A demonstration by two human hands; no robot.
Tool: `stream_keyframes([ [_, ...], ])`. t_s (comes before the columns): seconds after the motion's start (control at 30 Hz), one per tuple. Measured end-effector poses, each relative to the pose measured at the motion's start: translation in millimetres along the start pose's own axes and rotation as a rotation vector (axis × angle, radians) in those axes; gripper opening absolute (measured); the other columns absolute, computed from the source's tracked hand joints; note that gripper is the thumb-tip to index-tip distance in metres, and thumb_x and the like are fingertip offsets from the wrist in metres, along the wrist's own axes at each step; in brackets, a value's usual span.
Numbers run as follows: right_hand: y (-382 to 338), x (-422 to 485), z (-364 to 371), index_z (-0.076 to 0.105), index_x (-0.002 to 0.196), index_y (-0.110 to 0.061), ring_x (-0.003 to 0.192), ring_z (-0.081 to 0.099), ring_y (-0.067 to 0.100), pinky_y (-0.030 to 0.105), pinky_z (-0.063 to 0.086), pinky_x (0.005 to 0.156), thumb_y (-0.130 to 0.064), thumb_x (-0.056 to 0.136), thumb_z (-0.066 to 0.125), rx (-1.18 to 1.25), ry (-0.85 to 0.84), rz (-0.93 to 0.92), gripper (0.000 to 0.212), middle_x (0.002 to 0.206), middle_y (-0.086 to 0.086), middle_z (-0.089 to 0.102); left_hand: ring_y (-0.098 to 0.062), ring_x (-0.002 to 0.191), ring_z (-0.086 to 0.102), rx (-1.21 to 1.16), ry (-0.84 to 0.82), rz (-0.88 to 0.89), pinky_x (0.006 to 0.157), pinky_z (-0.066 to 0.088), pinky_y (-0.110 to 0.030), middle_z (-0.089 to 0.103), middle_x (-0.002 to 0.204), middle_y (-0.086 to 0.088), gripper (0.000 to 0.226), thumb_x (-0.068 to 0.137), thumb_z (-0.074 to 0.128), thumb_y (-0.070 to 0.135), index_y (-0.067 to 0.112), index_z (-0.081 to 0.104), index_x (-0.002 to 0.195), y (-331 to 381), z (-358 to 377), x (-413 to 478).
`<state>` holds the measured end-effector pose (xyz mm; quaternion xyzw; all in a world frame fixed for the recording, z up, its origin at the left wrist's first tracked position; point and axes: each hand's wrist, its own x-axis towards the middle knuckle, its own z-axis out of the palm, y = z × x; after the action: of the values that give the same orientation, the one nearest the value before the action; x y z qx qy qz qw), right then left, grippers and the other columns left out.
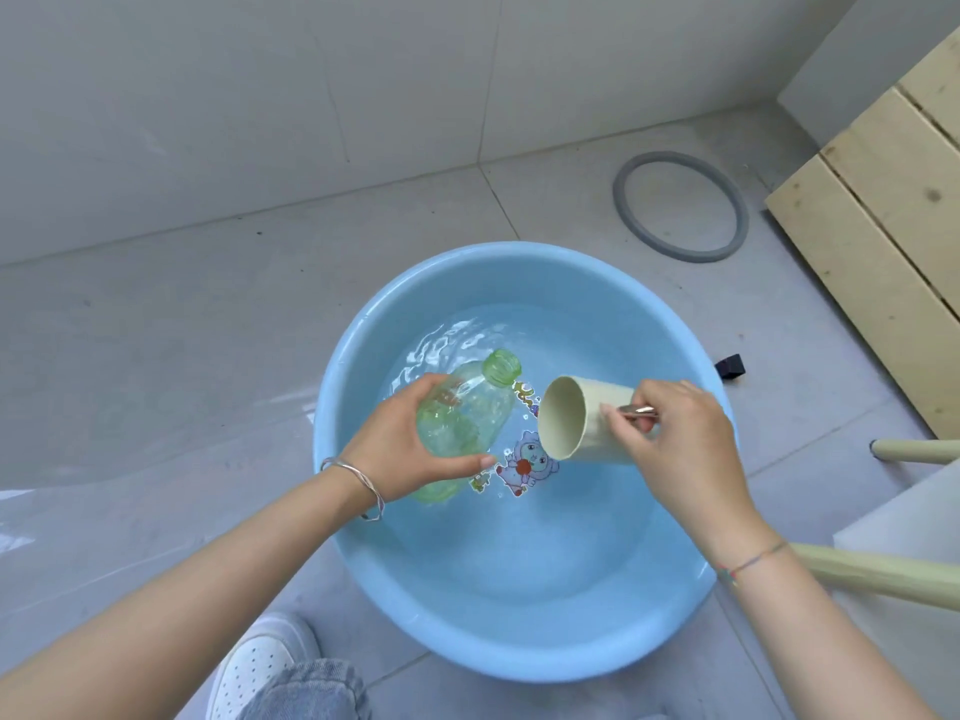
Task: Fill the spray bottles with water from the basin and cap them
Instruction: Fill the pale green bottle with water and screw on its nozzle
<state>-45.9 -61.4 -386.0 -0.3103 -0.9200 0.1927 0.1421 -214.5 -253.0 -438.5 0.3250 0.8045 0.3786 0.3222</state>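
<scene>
- Our left hand [410,449] gripped the uncapped green bottle [462,423], tilted over the basin [332,407].
- Our right hand [675,439] clasped the cup [576,423] just right of it.
- The narrow mouth risked spilling water; wet fingers [467,464] could slip.

The floor [156,324] was laid in large pale grey tiles with thin dark grout lines, and it shone wetly along the left side. Behind it rose a wall [234,85] of big off-white tiles, meeting the floor in a straight seam. A grey rubber ring [623,210] lay flat on the floor near the far corner. To the right stood a structure of pale wooden planks [878,210], set at an angle. A small black object [731,366] sat on the floor just below it. Light was soft and even.
</scene>
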Motion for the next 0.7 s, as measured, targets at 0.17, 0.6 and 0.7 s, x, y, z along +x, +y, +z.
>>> stream_keyframes([
  [0.17,13.4,-6.9,20.7,0.020,0.056,-0.028,0.058,0.033,0.022,0.032,0.025,0.061,-0.018,0.076,0.077,-0.117,-0.130,-0.071,0.061,0.052,-0.011,0.025,0.009,0.104,0.055,-0.015,0.004,-0.002,0.086,0.037,-0.006,0.061,0.109,0.024,0.077,0.051,0.085,0.062,0.033,0.055,0.116,-1.4,0.8,0.3],
  [0.6,13.8,-14.9,31.3,0.024,0.056,-0.027,0.056,0.030,0.020,0.030,0.017,0.061,-0.015,0.075,0.078,-0.179,-0.169,-0.081,0.058,0.052,-0.012,0.024,0.005,0.103,0.056,-0.014,0.022,0.007,0.085,0.036,-0.006,0.061,0.111,0.021,0.074,0.055,0.087,0.052,0.031,0.053,0.118,1.6,0.2,-0.7],
  [0.7,12.5,-14.0,20.1,0.022,0.054,-0.028,0.055,0.032,0.020,0.030,0.023,0.059,-0.016,0.080,0.074,-0.026,-0.091,0.044,0.059,0.049,-0.010,0.026,0.013,0.100,0.053,-0.004,0.019,0.012,0.082,0.035,-0.002,0.059,0.106,0.025,0.070,0.056,0.087,0.052,0.033,0.052,0.114,3.9,-0.9,-1.8],
])
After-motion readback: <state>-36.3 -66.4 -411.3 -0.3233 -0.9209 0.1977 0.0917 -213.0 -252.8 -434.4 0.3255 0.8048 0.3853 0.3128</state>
